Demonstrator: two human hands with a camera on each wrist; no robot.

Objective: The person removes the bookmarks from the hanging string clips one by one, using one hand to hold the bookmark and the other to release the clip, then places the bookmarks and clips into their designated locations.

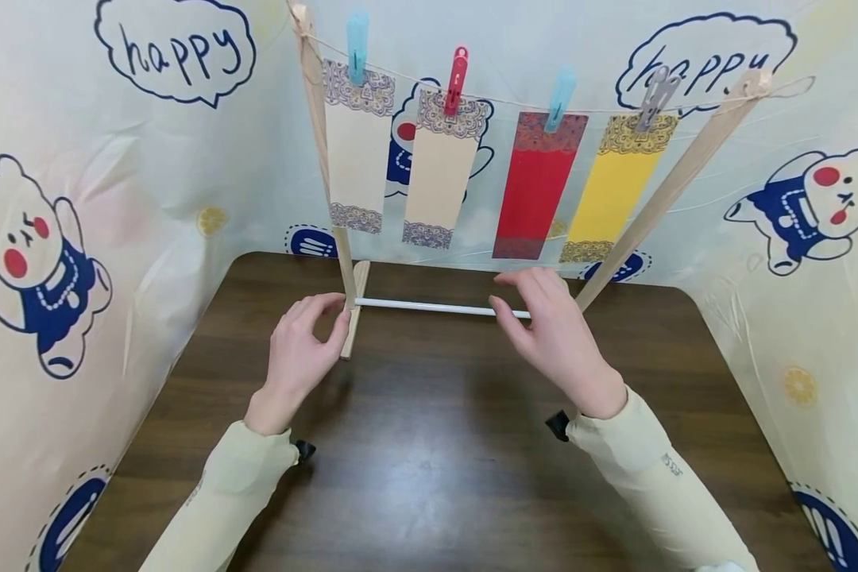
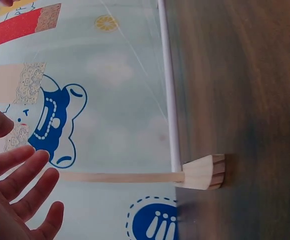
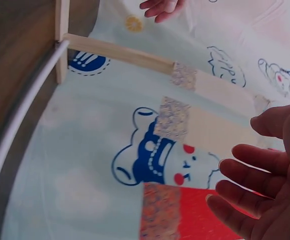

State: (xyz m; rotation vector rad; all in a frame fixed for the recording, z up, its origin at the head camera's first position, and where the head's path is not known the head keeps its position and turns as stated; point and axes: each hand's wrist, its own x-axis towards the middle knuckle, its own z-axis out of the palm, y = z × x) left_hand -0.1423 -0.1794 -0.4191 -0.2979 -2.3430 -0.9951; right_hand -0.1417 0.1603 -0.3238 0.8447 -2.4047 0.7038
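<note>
Cartoon-printed sheeting (image 1: 114, 238) — bears in blue aprons, speech bubbles reading "happy" — walls in a dark wooden tabletop (image 1: 429, 445) on three sides. Toward the back of that tabletop stands a small wooden drying rack (image 1: 322, 151): two slanted wooden posts, a white crossbar (image 1: 436, 307) low between them, and a string (image 1: 515, 102) stretched across the top.

Four paper strips hang from the string, each held by a peg. Counting from the rack's left post: a cream strip (image 1: 356, 147) under a light blue peg (image 1: 357, 46), a second cream strip (image 1: 439, 171) under a red peg (image 1: 457, 79), a red strip (image 1: 538, 187) under another light blue peg (image 1: 562, 97), and a yellow strip (image 1: 613, 191) under a grey peg (image 1: 655, 97), nearest the rack's right post (image 1: 672, 187).

The left hand (image 1: 303, 342) is raised just in front of the rack's left foot (image 2: 204, 172), its fingers (image 2: 30, 190) loosely spread and relaxed, holding nothing; from the head view the fingertips seem to sit right against the foot, while the left wrist view shows them a little apart from the post. The right hand (image 1: 550, 326) hovers in front of the crossbar's right end, below the red strip, fingers (image 3: 257, 185) straight and slightly parted — also empty. Whether it touches the crossbar cannot be told. Both forearms wear pale yellow sleeves (image 1: 236, 485).
</note>
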